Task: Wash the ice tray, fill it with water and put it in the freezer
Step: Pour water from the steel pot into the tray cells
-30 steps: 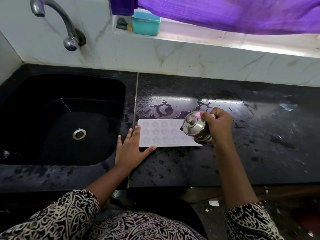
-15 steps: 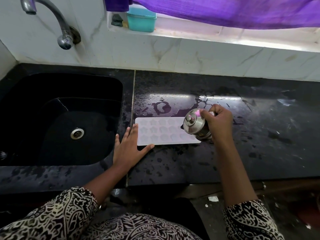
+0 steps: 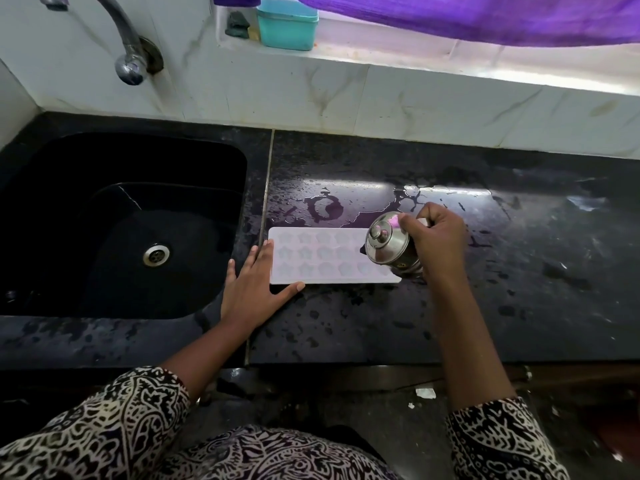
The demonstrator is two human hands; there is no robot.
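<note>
A white ice tray (image 3: 322, 255) with star-shaped cells lies flat on the wet black counter (image 3: 519, 278), just right of the sink. My left hand (image 3: 254, 285) rests flat and open on the counter, fingertips and thumb touching the tray's near left corner. My right hand (image 3: 434, 239) grips a small steel jug (image 3: 386, 242) with a lid, tilted leftward over the tray's right end. The jug hides the tray's right cells; I cannot see water pouring.
A black sink (image 3: 121, 223) with a steel drain (image 3: 156, 254) lies to the left, a steel tap (image 3: 124, 46) on the wall above it. A teal box (image 3: 287, 26) sits on the window ledge under a purple curtain (image 3: 485, 15). Puddles lie behind the tray.
Both hands, the tray and the jug keep the same positions and the same tilt. Only the camera view shifted slightly.
</note>
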